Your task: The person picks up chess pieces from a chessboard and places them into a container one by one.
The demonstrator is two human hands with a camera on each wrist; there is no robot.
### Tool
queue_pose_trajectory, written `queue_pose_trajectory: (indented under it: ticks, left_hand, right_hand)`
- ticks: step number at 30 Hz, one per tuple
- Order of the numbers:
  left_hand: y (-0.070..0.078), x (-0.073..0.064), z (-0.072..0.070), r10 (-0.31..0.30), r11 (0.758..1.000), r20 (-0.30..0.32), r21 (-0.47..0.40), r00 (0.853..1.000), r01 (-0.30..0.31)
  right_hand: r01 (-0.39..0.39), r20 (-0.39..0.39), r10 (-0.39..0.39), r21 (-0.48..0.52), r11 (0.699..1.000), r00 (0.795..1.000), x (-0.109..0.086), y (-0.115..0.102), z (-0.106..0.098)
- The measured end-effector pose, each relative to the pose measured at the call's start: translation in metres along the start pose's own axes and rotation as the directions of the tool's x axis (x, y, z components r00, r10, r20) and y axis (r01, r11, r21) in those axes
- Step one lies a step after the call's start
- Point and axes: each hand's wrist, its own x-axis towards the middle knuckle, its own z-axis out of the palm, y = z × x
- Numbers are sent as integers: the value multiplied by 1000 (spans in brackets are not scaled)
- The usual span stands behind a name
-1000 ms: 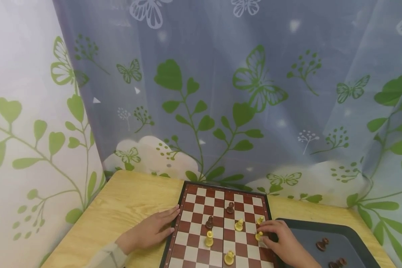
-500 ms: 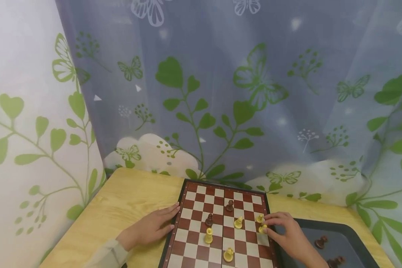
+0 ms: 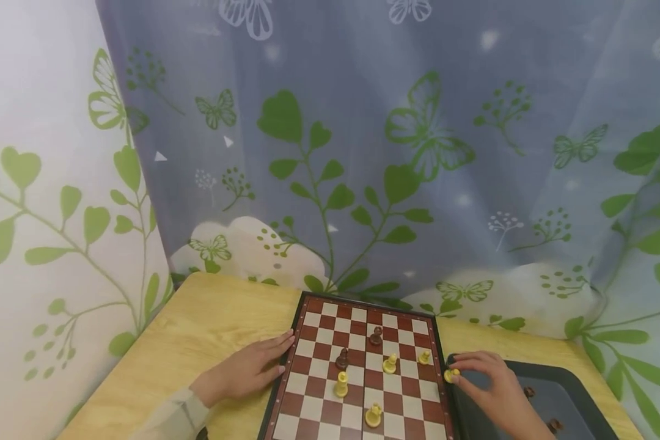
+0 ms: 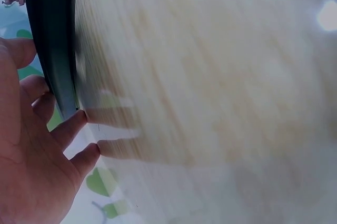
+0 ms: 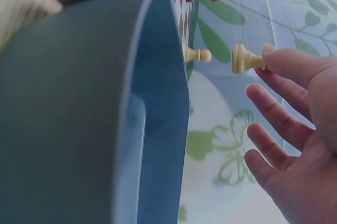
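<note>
My right hand (image 3: 500, 388) pinches a yellow chess pawn (image 3: 451, 375) between thumb and index finger, over the strip where the board's right edge meets the tray. In the right wrist view that pawn (image 5: 240, 59) is tilted sideways in the picture, held by its head above the tray's rim, the other fingers spread loosely. My left hand (image 3: 247, 370) rests along the left edge of the red-and-white chessboard (image 3: 310, 385), fingertips at its frame. From the left wrist, fingers (image 4: 71, 129) extend beside the dark board edge (image 4: 55, 40), two of them touching the wooden table.
On the board stand a yellow pawn (image 3: 425, 358), a yellow rook (image 3: 341, 385), two other yellow pieces, and dark pieces (image 3: 376, 335). A dark tray (image 3: 566, 382) on the right holds dark pieces (image 3: 554, 426), partly behind my right hand. A patterned curtain (image 3: 330, 153) hangs behind the table.
My right hand has lifted the yellow pawn off the board's right side and carried it rightward to the tray's edge. The left hand has stayed by the board.
</note>
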Motion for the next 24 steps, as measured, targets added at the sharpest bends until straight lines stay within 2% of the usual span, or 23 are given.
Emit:
queue_pose_trajectory:
  ticks: [2, 10, 16, 24]
  left_hand:
    - [0, -1, 2, -3, 1000, 6, -4, 1000, 3]
    - [-1, 0, 1, 6, 1000, -9, -10, 1000, -6]
    - [-1, 1, 1, 17, 1000, -6, -15, 1000, -17]
    - [-3, 2, 4, 16, 1000, -13, -1, 1000, -16]
  right_hand:
    - [3, -16, -4, -22, 1000, 1000, -5, 3, -4]
    - [-76, -34, 73, -78, 994, 997, -19, 14, -21]
    - [-129, -67, 124, -82, 988, 990, -34, 29, -27]
    - [-79, -127, 62, -132, 988, 990, -41, 40, -35]
